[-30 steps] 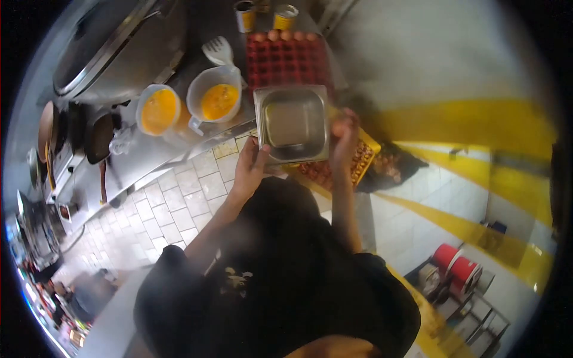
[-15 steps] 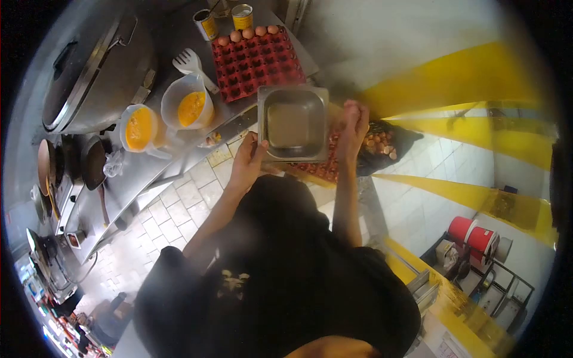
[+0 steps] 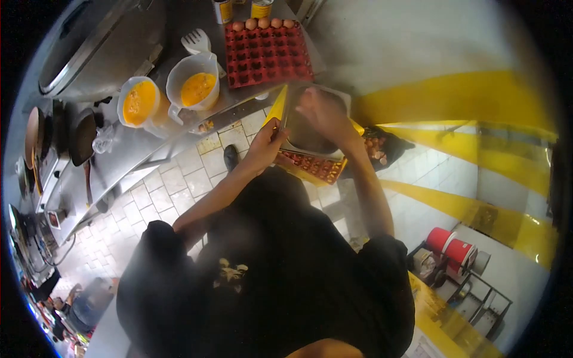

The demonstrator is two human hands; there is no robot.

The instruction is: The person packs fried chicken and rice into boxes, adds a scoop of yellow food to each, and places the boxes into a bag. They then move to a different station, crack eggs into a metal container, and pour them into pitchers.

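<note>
Pan: metal pan, tilted, held in the air just off the edge of the surface; its inside looks empty, though partly hidden
Left hand: left hand clenched on the pan's left rim
Right hand: right hand laid over the pan's far rim; blurred, so I cannot tell whether it grips
Under the pan: egg tray, just below
Left of the pan: large jug and small jug, both holding beaten egg
Beyond the pan: red tray
Progress: seemingly well along; the red tray has only one row of eggs, unbroken
</note>
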